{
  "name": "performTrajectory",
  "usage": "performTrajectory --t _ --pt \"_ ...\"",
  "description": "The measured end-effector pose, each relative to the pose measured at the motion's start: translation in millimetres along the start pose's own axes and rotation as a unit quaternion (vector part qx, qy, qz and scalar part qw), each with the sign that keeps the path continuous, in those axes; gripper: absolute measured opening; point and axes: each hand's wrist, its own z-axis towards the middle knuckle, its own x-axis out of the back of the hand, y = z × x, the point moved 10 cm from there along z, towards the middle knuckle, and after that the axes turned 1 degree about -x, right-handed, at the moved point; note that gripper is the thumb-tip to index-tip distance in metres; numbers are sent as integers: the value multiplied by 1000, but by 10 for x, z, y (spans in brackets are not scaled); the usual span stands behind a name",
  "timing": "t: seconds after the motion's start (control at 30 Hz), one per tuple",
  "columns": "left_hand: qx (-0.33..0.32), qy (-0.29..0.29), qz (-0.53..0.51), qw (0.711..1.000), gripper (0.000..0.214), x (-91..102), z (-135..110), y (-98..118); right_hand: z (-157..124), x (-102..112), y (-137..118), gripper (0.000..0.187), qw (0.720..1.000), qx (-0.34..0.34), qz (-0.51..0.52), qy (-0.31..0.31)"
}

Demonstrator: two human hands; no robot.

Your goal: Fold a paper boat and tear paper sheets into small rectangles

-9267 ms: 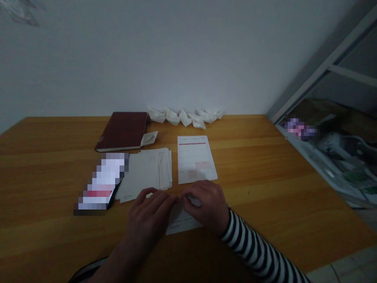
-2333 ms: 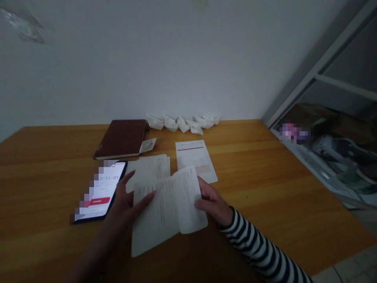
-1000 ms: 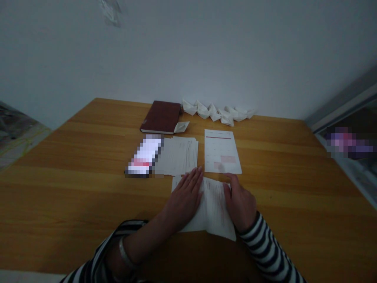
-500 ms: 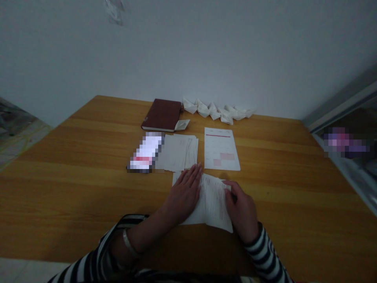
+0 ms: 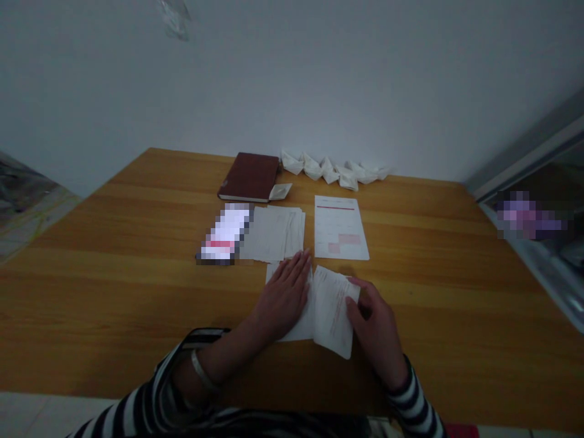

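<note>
Left hand [image 5: 283, 299] lay open and flat on a folded paper sheet [image 5: 331, 310] on the table [image 5: 114, 304]; right hand [image 5: 371, 328] curled at the sheet's right edge, grip unclear.

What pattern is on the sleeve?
Black-and-white stripes on the sleeve, best in the head view.

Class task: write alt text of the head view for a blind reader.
A left hand lies flat on a folded paper sheet on a wooden table; a right hand holds its upper flap. Beyond lie a phone, paper stack, printed form, red notebook and paper boats.
</note>
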Motion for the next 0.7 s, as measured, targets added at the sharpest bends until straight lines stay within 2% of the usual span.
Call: performTrajectory --t 0.17,0.27,0.33,0.47,0.53,0.6,0.7 --pt "0 1 -10 1000 53 -2 5 0 -66 128 46 35 991 -2 -119 64" --pt "0 1 -12 1000 55 3 -1 -1 -155 309 142 38 978 -19 -191 78" --pt "-2 0 -12 1000 54 11 -5 4 -228 535 241 41 968 -34 -234 90" --pt "2 -9 -15 1000 53 -6 3 1 -379 1259 446 51 930 -102 -303 180" --pt "5 -9 -22 1000 53 -18 14 -6 -399 1526 443 56 934 -122 -263 211" --pt "1 -7 -46 999 53 0 16 -6 -365 1625 350 59 950 -130 -169 227" --pt "18 28 -153 988 51 180 -41 -70 -199 1361 91 56 974 -116 -16 194"
